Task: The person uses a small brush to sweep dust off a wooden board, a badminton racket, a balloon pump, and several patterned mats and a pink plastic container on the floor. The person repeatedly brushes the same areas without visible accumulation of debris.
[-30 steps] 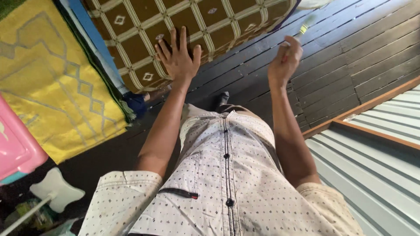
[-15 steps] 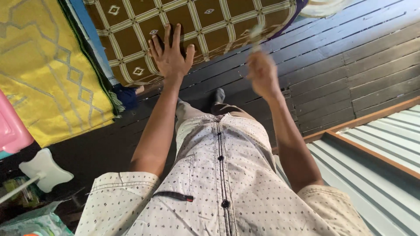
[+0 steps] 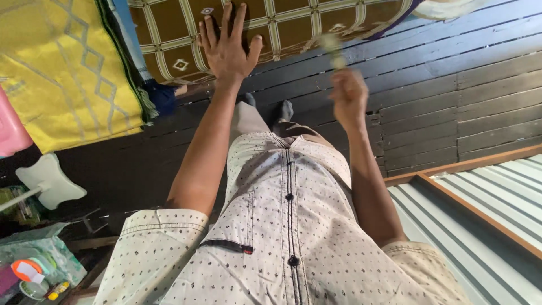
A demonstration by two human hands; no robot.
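Your left hand [image 3: 227, 45] lies flat, fingers spread, on the brown checked woven mat [image 3: 271, 25], while your right hand [image 3: 349, 97] is closed around a small blurred pale object [image 3: 333, 48] above the dark plank floor [image 3: 451, 85].

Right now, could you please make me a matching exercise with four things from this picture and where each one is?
Things:
1. left hand
2. right hand
3. yellow mat
4. corrugated metal sheet

Places:
A. far left of the picture
B. lower right corner
C. flat on the brown checked mat
D. raised above the dark plank floor, closed on a small blurred object

Pairs: 1-C, 2-D, 3-A, 4-B
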